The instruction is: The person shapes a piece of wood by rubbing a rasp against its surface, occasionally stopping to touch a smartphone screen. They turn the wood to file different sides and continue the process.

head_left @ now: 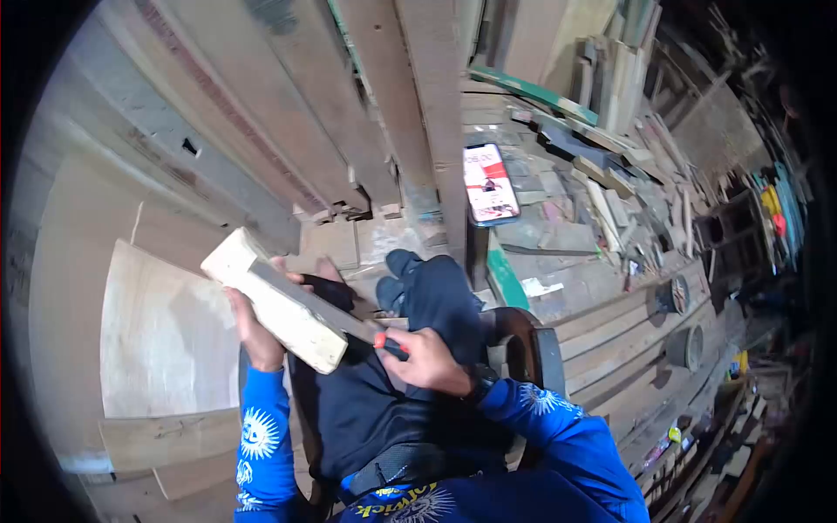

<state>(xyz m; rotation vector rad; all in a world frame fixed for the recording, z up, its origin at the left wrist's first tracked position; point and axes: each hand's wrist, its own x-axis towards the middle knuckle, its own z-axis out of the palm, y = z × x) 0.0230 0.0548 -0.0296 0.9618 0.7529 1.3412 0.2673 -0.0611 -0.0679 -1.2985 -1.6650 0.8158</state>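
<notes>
My left hand (255, 329) grips a pale wooden block (283, 312) from its left side, with fingertips showing past the far edge. The block is held tilted above my lap, and one end has a notched shape. My right hand (429, 362) is closed around the red and black handle of a file (327, 307). Its long grey blade lies along the block's right edge and appears to touch it. I cannot make out the blade's teeth.
Long wooden boards (261, 113) lean ahead of me. On the right, a phone (491, 185) with a lit screen lies on a bench (545, 234) scattered with wood scraps. A dark chair arm (523, 349) is by my right elbow. Plywood sheets (157, 340) stand at left.
</notes>
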